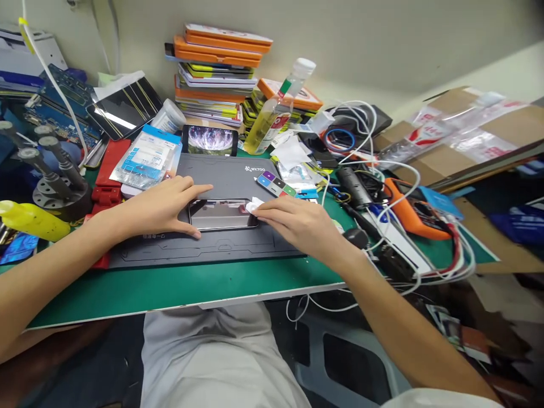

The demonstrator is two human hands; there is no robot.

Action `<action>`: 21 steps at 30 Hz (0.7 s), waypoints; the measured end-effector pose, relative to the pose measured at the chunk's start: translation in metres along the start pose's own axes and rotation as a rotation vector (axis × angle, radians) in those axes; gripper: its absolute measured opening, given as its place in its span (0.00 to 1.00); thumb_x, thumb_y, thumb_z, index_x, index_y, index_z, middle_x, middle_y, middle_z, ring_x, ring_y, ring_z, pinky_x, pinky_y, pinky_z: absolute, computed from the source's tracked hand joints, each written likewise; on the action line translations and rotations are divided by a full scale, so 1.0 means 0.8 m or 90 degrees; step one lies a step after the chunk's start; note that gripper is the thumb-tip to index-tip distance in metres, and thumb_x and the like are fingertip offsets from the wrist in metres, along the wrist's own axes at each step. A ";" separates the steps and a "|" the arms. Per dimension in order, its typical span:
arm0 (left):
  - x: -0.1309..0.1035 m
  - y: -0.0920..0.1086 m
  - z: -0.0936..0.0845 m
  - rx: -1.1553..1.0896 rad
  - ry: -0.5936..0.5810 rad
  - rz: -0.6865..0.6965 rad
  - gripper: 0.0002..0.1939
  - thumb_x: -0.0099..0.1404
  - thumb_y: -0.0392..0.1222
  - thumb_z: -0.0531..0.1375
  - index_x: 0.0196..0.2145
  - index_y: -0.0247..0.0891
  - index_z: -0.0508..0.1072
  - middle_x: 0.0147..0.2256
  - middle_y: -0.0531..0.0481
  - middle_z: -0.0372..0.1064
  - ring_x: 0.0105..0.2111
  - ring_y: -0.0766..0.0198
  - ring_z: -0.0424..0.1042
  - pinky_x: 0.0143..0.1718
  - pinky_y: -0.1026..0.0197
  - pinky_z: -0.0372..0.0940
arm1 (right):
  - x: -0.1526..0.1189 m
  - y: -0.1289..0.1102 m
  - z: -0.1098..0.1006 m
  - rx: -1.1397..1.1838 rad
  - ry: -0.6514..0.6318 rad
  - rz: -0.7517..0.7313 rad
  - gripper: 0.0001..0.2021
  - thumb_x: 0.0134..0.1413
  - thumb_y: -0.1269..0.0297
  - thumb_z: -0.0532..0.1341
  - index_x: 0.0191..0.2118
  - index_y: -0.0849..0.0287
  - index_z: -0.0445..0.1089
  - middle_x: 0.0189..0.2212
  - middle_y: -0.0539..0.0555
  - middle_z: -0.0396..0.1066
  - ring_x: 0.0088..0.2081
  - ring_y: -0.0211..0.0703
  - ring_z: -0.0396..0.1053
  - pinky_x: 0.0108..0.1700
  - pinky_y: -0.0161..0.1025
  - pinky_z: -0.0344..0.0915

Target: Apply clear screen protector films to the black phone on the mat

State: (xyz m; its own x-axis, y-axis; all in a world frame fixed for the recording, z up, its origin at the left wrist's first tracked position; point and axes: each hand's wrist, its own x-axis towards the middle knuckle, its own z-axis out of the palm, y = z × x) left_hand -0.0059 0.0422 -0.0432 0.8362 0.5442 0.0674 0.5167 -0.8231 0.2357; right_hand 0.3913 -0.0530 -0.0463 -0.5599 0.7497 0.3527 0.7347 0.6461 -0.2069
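A smartphone (221, 215) with a dark, glossy face lies flat on a grey work mat (204, 249). My left hand (170, 204) is at its left end, thumb and fingers spread on either side of that end. Between the fingertips of my right hand (304, 226) is a small white wipe (254, 204), pressed on the phone's right end. Behind the phone, a second phone (210, 140) leans upright with a lit picture on its screen. Just past my right fingertips lies a card with coloured squares (275, 184).
A tilted bottle of yellow liquid (267, 124) stands behind the mat, beside stacked orange and yellow boxes (216, 73). Cables and an orange multimeter (416, 209) crowd the right. On the left are a plastic packet (147, 158), a yellow bottle (36, 221) and a metal tool holder (59, 192).
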 end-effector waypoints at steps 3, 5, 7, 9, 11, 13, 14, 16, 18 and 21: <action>-0.001 -0.004 0.002 0.005 0.008 0.004 0.58 0.83 0.83 0.67 0.92 0.40 0.64 0.65 0.33 0.80 0.63 0.35 0.78 0.80 0.40 0.62 | -0.005 -0.001 0.010 0.018 0.019 0.009 0.17 0.91 0.63 0.63 0.57 0.45 0.93 0.58 0.58 0.96 0.59 0.61 0.93 0.62 0.60 0.91; -0.001 -0.004 0.002 0.005 0.008 0.002 0.58 0.84 0.83 0.66 0.92 0.41 0.64 0.65 0.34 0.80 0.62 0.36 0.79 0.81 0.40 0.63 | -0.006 0.001 0.013 0.026 0.023 0.018 0.17 0.90 0.63 0.63 0.58 0.45 0.93 0.58 0.59 0.95 0.60 0.61 0.93 0.62 0.61 0.91; -0.001 -0.004 0.001 0.003 0.009 -0.002 0.58 0.84 0.83 0.66 0.92 0.41 0.65 0.64 0.34 0.80 0.61 0.36 0.79 0.80 0.40 0.63 | -0.005 0.004 0.011 0.036 0.015 0.017 0.17 0.91 0.63 0.63 0.58 0.46 0.93 0.58 0.61 0.95 0.60 0.61 0.92 0.62 0.61 0.90; 0.000 -0.002 0.000 0.005 0.009 -0.006 0.57 0.84 0.83 0.66 0.91 0.41 0.66 0.64 0.34 0.80 0.60 0.36 0.79 0.81 0.39 0.64 | 0.000 0.007 0.007 0.060 0.000 0.008 0.17 0.91 0.62 0.63 0.58 0.47 0.93 0.57 0.61 0.94 0.59 0.61 0.91 0.63 0.62 0.89; 0.001 0.000 -0.002 0.006 0.007 -0.009 0.56 0.84 0.83 0.65 0.90 0.42 0.67 0.63 0.35 0.80 0.59 0.37 0.80 0.81 0.38 0.64 | 0.006 0.011 0.003 0.091 -0.014 -0.009 0.15 0.90 0.61 0.65 0.56 0.48 0.93 0.56 0.61 0.94 0.57 0.61 0.90 0.63 0.62 0.88; 0.002 0.001 -0.002 0.002 0.004 -0.011 0.56 0.84 0.83 0.65 0.90 0.41 0.67 0.63 0.35 0.80 0.59 0.37 0.80 0.81 0.38 0.64 | 0.014 0.013 0.000 0.114 -0.023 -0.028 0.14 0.90 0.61 0.66 0.54 0.48 0.93 0.55 0.61 0.93 0.56 0.60 0.90 0.62 0.62 0.87; 0.002 0.001 -0.002 0.000 0.002 -0.012 0.57 0.84 0.84 0.65 0.90 0.41 0.67 0.63 0.34 0.80 0.59 0.37 0.80 0.81 0.38 0.64 | 0.019 0.012 -0.001 0.121 -0.029 -0.034 0.14 0.90 0.61 0.66 0.53 0.48 0.93 0.54 0.61 0.93 0.56 0.60 0.89 0.62 0.62 0.86; 0.002 0.001 -0.002 -0.001 0.000 -0.013 0.57 0.84 0.84 0.65 0.91 0.41 0.67 0.64 0.34 0.80 0.60 0.37 0.80 0.82 0.38 0.63 | 0.029 0.006 0.002 0.123 -0.046 -0.046 0.14 0.91 0.61 0.66 0.53 0.48 0.93 0.55 0.61 0.92 0.57 0.61 0.88 0.62 0.63 0.84; 0.002 0.000 -0.002 0.002 0.002 -0.013 0.58 0.83 0.83 0.67 0.91 0.41 0.66 0.64 0.34 0.79 0.61 0.36 0.80 0.83 0.37 0.63 | 0.042 -0.006 0.008 0.118 -0.060 -0.064 0.15 0.92 0.61 0.64 0.54 0.49 0.92 0.55 0.62 0.92 0.57 0.61 0.87 0.63 0.63 0.83; 0.001 0.000 -0.001 0.004 0.004 -0.009 0.59 0.82 0.82 0.69 0.91 0.41 0.64 0.64 0.34 0.80 0.62 0.35 0.80 0.81 0.39 0.64 | 0.067 -0.029 0.024 0.115 -0.064 -0.105 0.17 0.92 0.63 0.62 0.54 0.51 0.92 0.55 0.63 0.91 0.57 0.62 0.86 0.64 0.63 0.82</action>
State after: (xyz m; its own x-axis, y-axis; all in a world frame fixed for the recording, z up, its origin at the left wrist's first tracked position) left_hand -0.0058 0.0428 -0.0424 0.8278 0.5566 0.0701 0.5295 -0.8165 0.2301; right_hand 0.3367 -0.0253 -0.0398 -0.7088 0.6362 0.3047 0.5544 0.7695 -0.3171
